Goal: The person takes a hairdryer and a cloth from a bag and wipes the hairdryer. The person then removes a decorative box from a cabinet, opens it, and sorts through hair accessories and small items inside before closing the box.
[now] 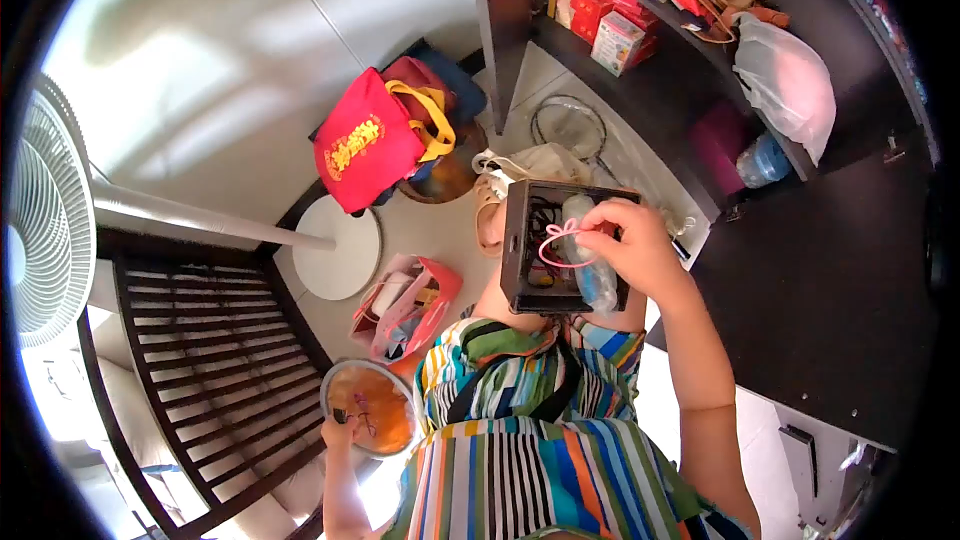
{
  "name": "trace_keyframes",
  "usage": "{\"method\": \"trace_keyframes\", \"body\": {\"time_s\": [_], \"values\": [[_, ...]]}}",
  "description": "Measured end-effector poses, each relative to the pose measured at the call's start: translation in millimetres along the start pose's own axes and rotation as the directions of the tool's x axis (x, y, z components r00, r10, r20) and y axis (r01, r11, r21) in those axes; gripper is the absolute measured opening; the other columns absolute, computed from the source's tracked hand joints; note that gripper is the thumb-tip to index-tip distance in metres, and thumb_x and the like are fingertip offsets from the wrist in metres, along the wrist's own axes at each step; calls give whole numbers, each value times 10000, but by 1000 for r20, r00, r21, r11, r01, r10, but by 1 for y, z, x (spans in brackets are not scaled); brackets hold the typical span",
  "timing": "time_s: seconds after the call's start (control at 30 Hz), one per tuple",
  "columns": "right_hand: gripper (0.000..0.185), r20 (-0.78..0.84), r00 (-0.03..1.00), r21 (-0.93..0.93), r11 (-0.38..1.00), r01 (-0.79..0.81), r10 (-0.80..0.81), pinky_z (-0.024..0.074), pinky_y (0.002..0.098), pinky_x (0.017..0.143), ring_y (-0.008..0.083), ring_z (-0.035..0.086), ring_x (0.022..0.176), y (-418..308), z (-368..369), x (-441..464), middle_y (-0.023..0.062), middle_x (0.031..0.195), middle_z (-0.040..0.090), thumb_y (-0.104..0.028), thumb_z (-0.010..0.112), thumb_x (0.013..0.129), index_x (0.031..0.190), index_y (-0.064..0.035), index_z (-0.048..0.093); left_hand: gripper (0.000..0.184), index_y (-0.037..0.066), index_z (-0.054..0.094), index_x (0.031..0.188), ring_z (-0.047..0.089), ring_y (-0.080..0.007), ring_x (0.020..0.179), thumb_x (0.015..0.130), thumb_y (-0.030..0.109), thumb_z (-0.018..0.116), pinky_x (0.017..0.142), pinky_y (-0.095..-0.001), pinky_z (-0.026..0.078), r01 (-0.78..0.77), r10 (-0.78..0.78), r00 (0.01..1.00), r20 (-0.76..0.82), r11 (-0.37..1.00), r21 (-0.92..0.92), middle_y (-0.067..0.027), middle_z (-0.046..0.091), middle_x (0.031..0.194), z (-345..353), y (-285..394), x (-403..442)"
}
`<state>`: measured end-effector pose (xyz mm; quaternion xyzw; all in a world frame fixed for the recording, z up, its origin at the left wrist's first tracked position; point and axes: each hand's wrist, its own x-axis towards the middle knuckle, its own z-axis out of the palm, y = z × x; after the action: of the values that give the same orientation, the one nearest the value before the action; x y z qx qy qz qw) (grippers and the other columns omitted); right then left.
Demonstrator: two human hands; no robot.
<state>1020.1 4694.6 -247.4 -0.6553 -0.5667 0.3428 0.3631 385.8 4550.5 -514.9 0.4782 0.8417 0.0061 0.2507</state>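
My right hand point(625, 240) pinches a thin pink loop with a bow point(567, 248) above a dark open box point(517, 250) resting on my lap. Inside the box lie black cables point(543, 215) and a clear plastic-wrapped item point(597, 283). Down at the left, my left hand point(340, 431) is at the rim of a round bin point(340, 380) with an orange inside, its fingers closed around a small black item point(340, 415). Purple-pink strands point(366, 418) show in the bin.
A pink bag point(440, 290) and a red bag with yellow handles point(365, 145) stand on the floor. The white fan point(45, 210) and dark slatted rail point(210, 360) are at left. Dark shelves point(690, 70) hold boxes and bags at right.
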Motion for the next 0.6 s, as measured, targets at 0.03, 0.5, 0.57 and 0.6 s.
{"method": "trace_keyframes", "body": {"time_s": [0.03,0.5,0.57,0.6], "values": [[96,40,993,144,982,-120,116,414,227,568,95,526,592,-3,-5,-3,32,664,559,-83,655,678,726,-24,597,377,-43,521,843,558,-219,477,652,214,720,413,-333,436,-25,27,1000,-8,983,182,-141,586,666,-19,42,-16],[59,122,988,633,760,-148,91,387,165,512,31,502,597,-51,6,-38,-15,688,557,-43,617,745,769,-24,566,295,-58,439,1107,553,-215,924,861,102,408,793,-326,448,383,737,504,451,278,-881,-156,555,1017,-135,463,-142],[63,91,994,539,837,-97,57,398,164,534,33,516,619,-53,3,-41,-7,708,566,-39,609,753,785,-5,566,306,-66,441,1093,539,-285,973,862,134,443,834,-387,442,394,792,420,444,282,-875,-222,519,1072,-130,471,-143],[62,76,995,546,832,-95,64,400,167,533,33,515,618,-52,3,-42,-5,705,565,-40,606,755,781,-3,565,315,-63,432,1107,540,-266,969,866,139,438,824,-367,445,396,801,398,446,288,-872,-202,526,1067,-130,475,-147]]}}
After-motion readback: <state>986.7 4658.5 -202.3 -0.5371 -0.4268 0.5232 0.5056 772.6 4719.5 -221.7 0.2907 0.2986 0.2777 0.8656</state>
